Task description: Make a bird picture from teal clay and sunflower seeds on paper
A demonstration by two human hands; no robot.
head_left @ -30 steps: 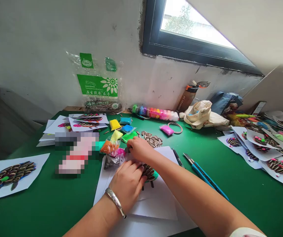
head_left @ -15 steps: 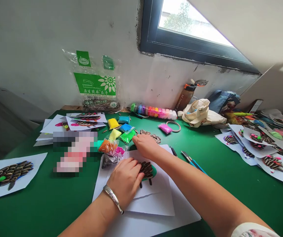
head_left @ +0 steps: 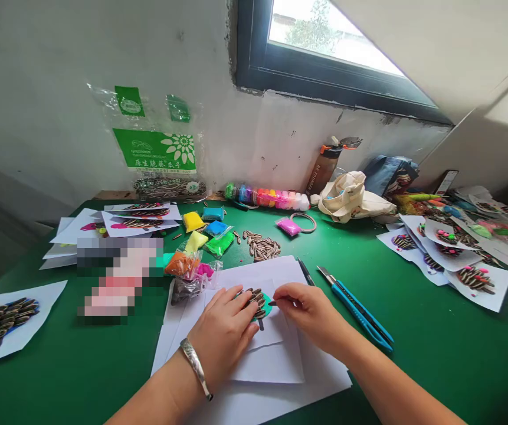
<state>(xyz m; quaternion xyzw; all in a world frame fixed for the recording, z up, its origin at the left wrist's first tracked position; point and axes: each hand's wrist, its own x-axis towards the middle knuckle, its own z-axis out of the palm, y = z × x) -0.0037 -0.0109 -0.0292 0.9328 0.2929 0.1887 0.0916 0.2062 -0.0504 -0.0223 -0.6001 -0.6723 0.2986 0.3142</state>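
Note:
My left hand, with a silver bangle on the wrist, lies flat on white paper sheets and steadies a small figure made of teal clay covered with striped sunflower seeds. My right hand is pinched on a single sunflower seed at the figure's right edge. A loose heap of sunflower seeds lies on the green table just beyond the paper.
Small clay packets in several colours sit left of the seeds. A blue utility knife and a pen lie to the right. A seed bag leans on the wall. Finished seed pictures lie far right and left.
My right hand has come back from the seed heap to the figure, now pinching a seed. My left hand stays on the figure. The view has shifted rightward.

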